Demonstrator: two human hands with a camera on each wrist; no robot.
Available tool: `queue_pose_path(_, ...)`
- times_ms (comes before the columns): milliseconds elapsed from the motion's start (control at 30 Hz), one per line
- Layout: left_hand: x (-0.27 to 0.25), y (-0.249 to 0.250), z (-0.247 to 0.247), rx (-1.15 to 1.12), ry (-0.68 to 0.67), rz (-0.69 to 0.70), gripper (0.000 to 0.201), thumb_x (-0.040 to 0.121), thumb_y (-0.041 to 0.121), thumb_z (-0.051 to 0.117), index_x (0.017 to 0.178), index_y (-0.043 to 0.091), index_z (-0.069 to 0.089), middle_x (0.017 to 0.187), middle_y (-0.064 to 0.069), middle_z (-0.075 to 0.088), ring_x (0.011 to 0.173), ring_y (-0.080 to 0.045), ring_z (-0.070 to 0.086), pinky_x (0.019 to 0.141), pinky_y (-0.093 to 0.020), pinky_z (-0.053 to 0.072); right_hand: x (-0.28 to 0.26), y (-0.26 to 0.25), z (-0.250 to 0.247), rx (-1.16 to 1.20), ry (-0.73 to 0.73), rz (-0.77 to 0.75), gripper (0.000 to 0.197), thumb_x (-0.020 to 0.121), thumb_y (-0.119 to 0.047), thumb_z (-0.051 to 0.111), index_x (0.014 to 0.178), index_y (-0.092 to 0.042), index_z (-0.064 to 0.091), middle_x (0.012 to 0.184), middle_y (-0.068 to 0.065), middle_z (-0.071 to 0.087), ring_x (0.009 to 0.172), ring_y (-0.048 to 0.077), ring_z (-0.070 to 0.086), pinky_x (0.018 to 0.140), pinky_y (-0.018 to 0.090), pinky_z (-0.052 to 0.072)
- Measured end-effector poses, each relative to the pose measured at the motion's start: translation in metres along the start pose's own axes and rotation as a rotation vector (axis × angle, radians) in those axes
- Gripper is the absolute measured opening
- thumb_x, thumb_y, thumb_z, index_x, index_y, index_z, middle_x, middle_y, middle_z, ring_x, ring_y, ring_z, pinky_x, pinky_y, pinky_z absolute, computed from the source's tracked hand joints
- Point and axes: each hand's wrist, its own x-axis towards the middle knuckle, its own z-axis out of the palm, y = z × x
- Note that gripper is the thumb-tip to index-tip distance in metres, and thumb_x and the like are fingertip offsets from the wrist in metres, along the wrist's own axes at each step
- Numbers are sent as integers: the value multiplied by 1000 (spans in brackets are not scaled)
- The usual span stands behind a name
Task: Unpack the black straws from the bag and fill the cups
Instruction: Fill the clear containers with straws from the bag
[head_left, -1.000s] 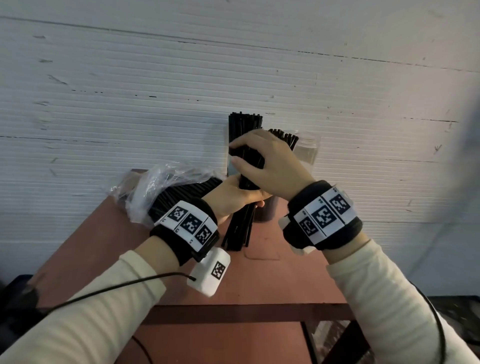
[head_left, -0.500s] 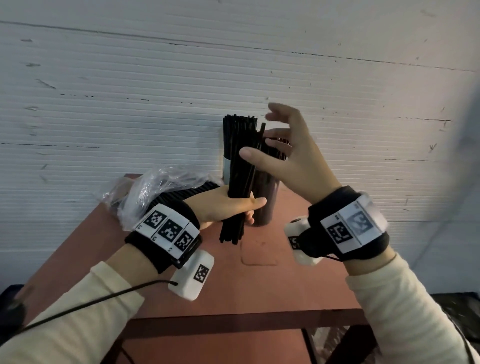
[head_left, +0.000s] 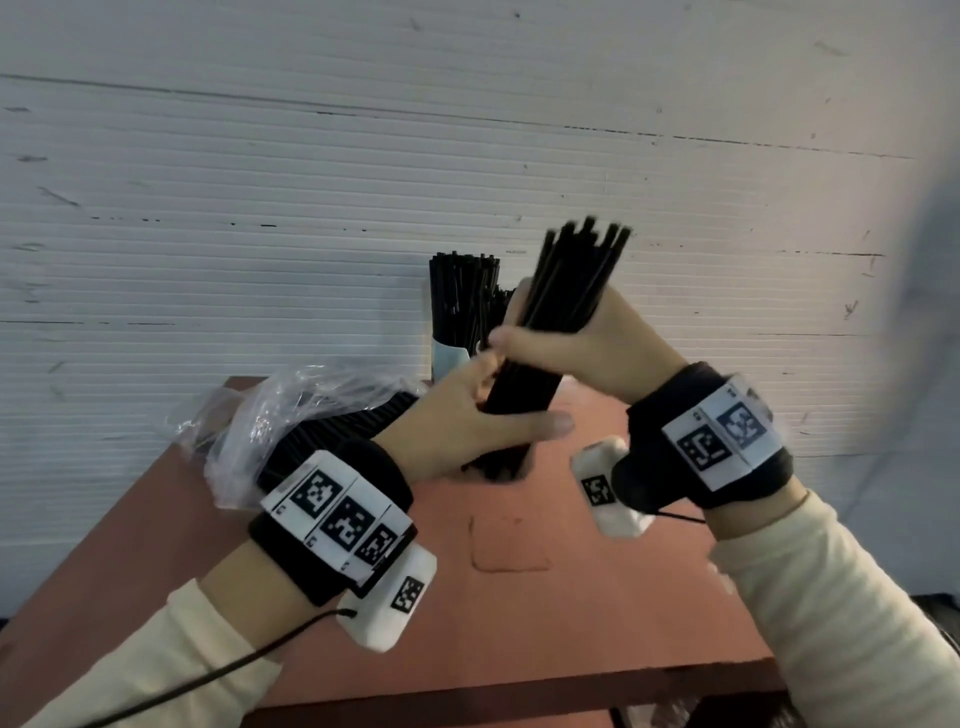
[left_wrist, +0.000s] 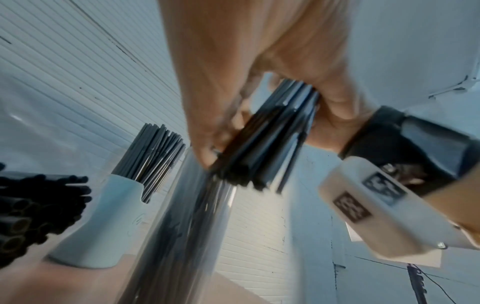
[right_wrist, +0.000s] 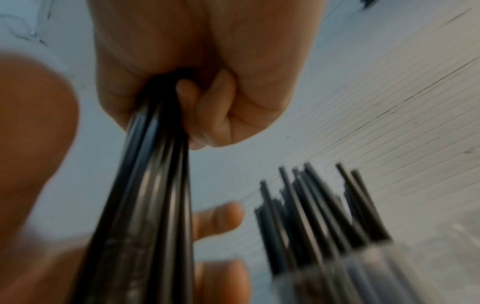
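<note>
A bundle of black straws (head_left: 550, 322) tilts up to the right above the table. My right hand (head_left: 540, 332) grips it round the middle, the fist closed on it in the right wrist view (right_wrist: 187, 102). My left hand (head_left: 519, 400) holds the bundle's lower end, with the thumb across the front and the fingers behind. Behind the hands a pale cup (head_left: 447, 358) stands packed with straws (head_left: 462, 291). A clear cup (left_wrist: 187, 216) with straws (right_wrist: 324, 216) stands beside it, mostly hidden in the head view. The clear plastic bag (head_left: 291, 415) lies at the left with more straws inside.
The reddish-brown table (head_left: 519, 623) is small, with its front edge near my forearms. A white ribbed wall (head_left: 260, 208) stands right behind the cups. Bare tabletop lies in front of the hands and to the right.
My right hand was open beside the bundle half a second ago and now grips it. The bundle has risen and tipped to the right, while my left hand kept hold of its lower end.
</note>
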Motion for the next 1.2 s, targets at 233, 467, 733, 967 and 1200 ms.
queue_pose_path(233, 37, -10, 3, 77, 442, -29, 114, 58, 37, 90, 143, 26, 15, 127, 4, 39, 115, -9, 44, 90, -19, 35, 37, 0, -52, 66, 298, 61, 13, 83, -21, 70, 73, -16, 62, 79, 9, 65, 68, 16, 59, 57, 28, 44)
queue_pose_path(467, 69, -29, -6, 84, 291, -102, 101, 62, 26, 90, 144, 17, 31, 125, 7, 55, 118, -13, 54, 100, -29, 42, 65, 31, -57, 66, 327, 163, 13, 76, -26, 72, 74, -17, 63, 79, 9, 64, 71, 22, 58, 60, 39, 46)
queue_pose_path(733, 71, -38, -10, 76, 281, -109, 84, 60, 31, 90, 133, 21, 48, 122, 9, 62, 116, -10, 56, 103, -30, 42, 79, 38, -63, -85, 261, 148, 21, 82, -20, 70, 82, 1, 65, 76, 8, 61, 70, 19, 59, 65, 34, 51)
queue_pose_path(967, 68, -37, -11, 110, 274, -105, 74, 63, 35, 88, 125, 30, 48, 116, 13, 61, 113, -8, 56, 99, -28, 43, 63, 60, -29, -294, 2, 213, 39, 77, -54, 70, 85, -16, 64, 85, 0, 66, 92, 18, 62, 87, 45, 52)
queue_pose_path(1200, 67, -36, -11, 125, 269, -88, 76, 65, 38, 87, 129, 29, 47, 120, 13, 61, 113, -7, 55, 100, -29, 41, 55, 56, -24, -238, 264, 43, 75, 76, -47, 76, 135, -24, 36, 134, -3, 44, 122, 8, 45, 100, 22, 40)
